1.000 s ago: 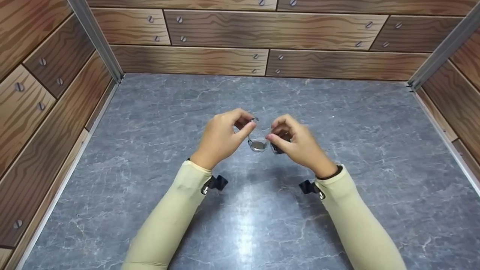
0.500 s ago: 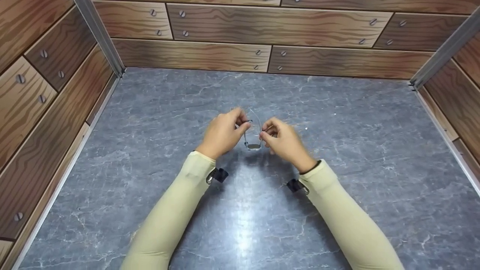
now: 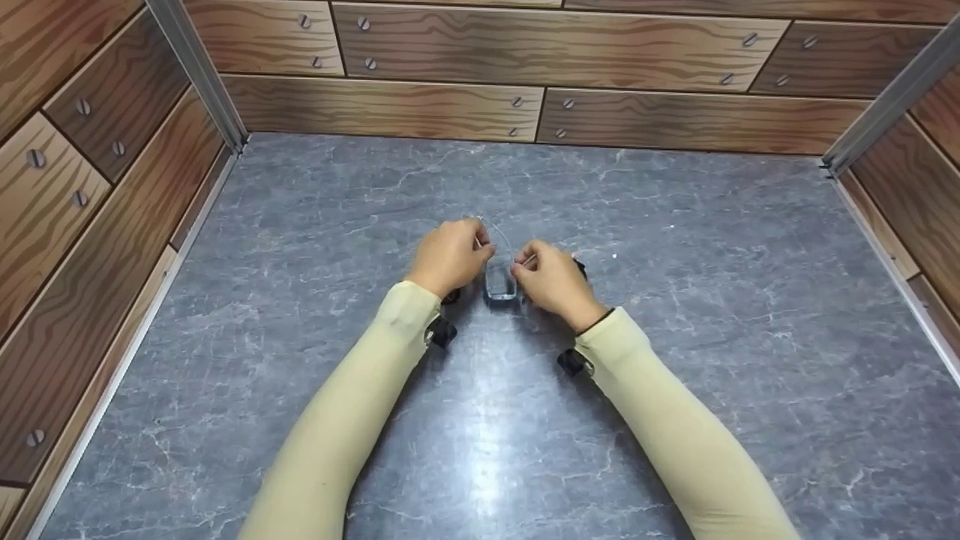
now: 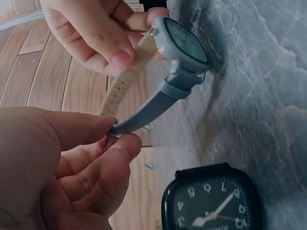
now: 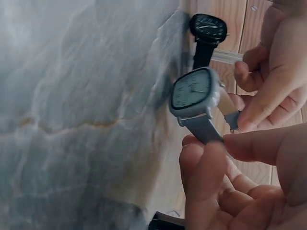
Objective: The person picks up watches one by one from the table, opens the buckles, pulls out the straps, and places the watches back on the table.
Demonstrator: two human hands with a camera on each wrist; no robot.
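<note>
A wristwatch with a pale grey-blue case (image 5: 194,93), a light dial and a grey-blue strap that is beige inside is held up between both hands, its strap bent into a loop. My left hand (image 3: 450,255) pinches the strap (image 4: 144,115) at its buckle end between thumb and index finger. My right hand (image 3: 553,281) pinches the other strap half close to the case, thumb and index finger on its two faces. The case hangs low over the grey tabletop, seen in the head view just in front of the fingers.
Under the left hand sits a black watch (image 4: 211,201) with white numerals, also seen as a black watch (image 5: 208,28) beyond the held one. Another dark item (image 3: 579,266) shows behind the right hand. Wood-patterned walls (image 3: 442,109) bound the grey marbled tabletop (image 3: 712,300).
My right hand has moved left, closer to the left hand, and its fingers are now at the strap. The watch has shifted slightly left, and its case has turned so that its edge shows.
</note>
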